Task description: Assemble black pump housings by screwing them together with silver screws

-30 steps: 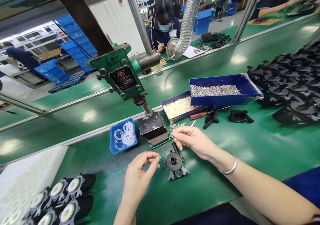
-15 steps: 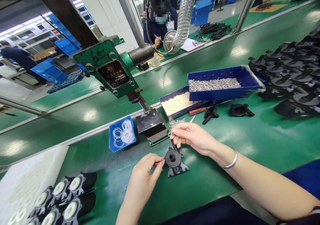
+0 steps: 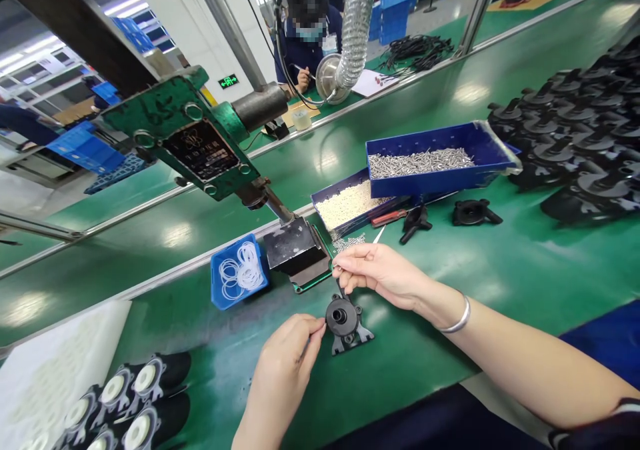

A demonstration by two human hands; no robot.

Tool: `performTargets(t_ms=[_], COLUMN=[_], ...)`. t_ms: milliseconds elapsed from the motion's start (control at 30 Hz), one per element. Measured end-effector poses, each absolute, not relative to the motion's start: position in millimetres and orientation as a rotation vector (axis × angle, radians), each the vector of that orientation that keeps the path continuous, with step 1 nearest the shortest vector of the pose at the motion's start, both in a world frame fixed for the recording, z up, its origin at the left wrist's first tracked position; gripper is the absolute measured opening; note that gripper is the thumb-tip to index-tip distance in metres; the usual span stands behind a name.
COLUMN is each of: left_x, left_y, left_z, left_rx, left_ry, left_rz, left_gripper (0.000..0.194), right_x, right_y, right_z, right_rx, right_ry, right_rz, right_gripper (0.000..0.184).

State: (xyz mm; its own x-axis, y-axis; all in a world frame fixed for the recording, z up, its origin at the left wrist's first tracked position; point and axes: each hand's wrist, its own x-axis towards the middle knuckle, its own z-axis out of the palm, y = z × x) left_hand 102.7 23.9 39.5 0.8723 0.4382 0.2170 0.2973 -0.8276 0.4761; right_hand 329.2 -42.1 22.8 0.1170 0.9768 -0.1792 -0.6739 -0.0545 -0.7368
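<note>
A black plastic housing (image 3: 345, 322) with a round hub and two splayed feet lies on the green bench in front of me. My left hand (image 3: 290, 357) is closed in a pinch at the housing's left edge; anything between its fingertips is too small to name. Above the housing, my right hand (image 3: 373, 273) pinches thumb and forefinger together, its other fingers curled by the housing's upper stem. What this pinch holds is hidden. A pale pointed tip (image 3: 380, 235) shows behind the right hand. Tiny rings (image 3: 350, 242) lie scattered just beyond.
A green hand press (image 3: 200, 147) stands at the left over a black block (image 3: 295, 245). Around it are a blue tray of white rings (image 3: 216, 283), a bin of metal pins (image 3: 425, 187), a bin of cream pieces (image 3: 345, 227), piled black housings (image 3: 590, 130) and a red-handled tool (image 3: 389, 218).
The view has shifted a little, moving the scene leftward. Both hands keep their pinches beside the housing; the left fingertips sit close against its edge.
</note>
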Motion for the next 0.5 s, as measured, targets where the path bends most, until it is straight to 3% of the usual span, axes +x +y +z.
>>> performTargets(t_ms=[200, 500], left_x=[98, 126], left_y=[28, 47], left_z=[47, 49], left_rx=[2.622, 2.509], left_ry=[0.523, 0.540], left_rz=[0.422, 0.585], left_gripper=[0.017, 0.006], right_x=[331, 329], right_y=[-42, -42], right_z=[17, 18], right_rx=[-0.792, -0.822], right_ry=[-0.483, -0.491], right_rz=[1.418, 1.418], right_gripper=[0.022, 0.026])
